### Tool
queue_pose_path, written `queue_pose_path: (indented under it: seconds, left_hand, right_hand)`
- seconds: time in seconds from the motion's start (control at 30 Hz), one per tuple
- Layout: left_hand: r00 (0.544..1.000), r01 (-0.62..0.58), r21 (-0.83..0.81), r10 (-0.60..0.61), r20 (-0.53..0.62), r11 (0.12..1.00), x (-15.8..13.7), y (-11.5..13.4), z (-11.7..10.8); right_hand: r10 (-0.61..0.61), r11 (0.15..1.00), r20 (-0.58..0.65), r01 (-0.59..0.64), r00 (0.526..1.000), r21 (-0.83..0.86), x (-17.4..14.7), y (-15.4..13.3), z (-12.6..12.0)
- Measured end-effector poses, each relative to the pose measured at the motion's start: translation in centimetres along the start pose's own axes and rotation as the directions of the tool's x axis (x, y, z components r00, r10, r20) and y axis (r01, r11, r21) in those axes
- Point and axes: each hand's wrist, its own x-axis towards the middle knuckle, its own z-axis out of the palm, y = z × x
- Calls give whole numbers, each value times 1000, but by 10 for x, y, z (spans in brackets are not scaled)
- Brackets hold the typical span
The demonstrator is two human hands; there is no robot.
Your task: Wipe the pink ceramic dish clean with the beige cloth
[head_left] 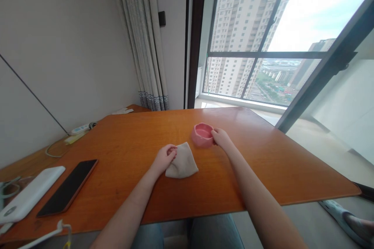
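Fingers of the right hand (221, 139) clamp the pink scalloped bowl (201, 141) just to their left; held by one side only, it could tip. The left hand (163, 160) has fingers curled at the beige cloth (184, 163); I can't tell if they grip. Loosely held, it might slide across the desk (140, 132).

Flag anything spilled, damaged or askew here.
Nothing stands out: no visible spill or damage. The round pink bowl is upright, gripped by the right hand; the beige fabric cloth lies mostly flat at the left hand.
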Motion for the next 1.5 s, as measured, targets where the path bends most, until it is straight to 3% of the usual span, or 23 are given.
queue_pose_path:
  seconds: [0.13, 0.23, 0.43, 0.9, 1.37, 1.5]
  left_hand:
    - [974, -147, 439, 208, -93, 887, -2, -4, -8]
    - [968, -131, 560, 227, -105, 818, 0, -8, -12]
    - [984, -89, 594, 164, -74, 800, 1, -13, -13]
    - [991, -61, 566, 119, -66, 822, -2, -7, -13]
    - [993, -43, 570, 100, -69, 820, -3, -7, -12]
    - [991, -49, 569, 109, -73, 821, -3, -7, -13]
  right_hand:
    - [82, 991, -92, -92, 992, -100, 19, 34, -28]
    - [115, 980, -141, -136, 983, -149, 25, 54, -38]
    - [126, 969, -157, -155, 980, -191, 33, 74, -33]
    - [119, 961, -134, -148, 984, -234, 42, 73, -14]
    - [203, 939, -130, -230, 971, -257, 46, 94, -37]
    - [223, 923, -158, -261, 962, -283, 36, 86, -47]
